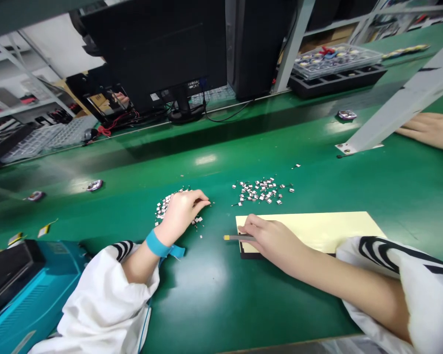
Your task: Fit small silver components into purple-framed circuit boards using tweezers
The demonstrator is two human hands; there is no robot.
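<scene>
Pinched in the right hand (273, 239) is a thin stick (238, 237) with a yellow tip, lying level and pointing left at the near left corner of a pale yellow sheet (317, 227), which rests on a dark board (249, 255). The left hand (180, 210), wearing a blue wrist strap (155, 243), rests on one heap of small metal pieces (161, 207) with its fingertips drawn together at the heap's right edge; whether a piece sits between them cannot be told. A second heap (262, 191) of the same pieces lies spread just beyond the sheet, with one stray piece to its far right. Both heaps lie on the green table (214, 295). Three small round discs (95, 185) lie farther off, two at the left and one at the far right. Far right, a clear tray (335, 59) of many compartments holds small parts and sits on a black tray (339, 81). Another person's hand (430, 130) rests at the right edge. A dark monitor (158, 49) stands at the far side, and a teal machine (29, 295) sits near left. No writing can be read.
</scene>
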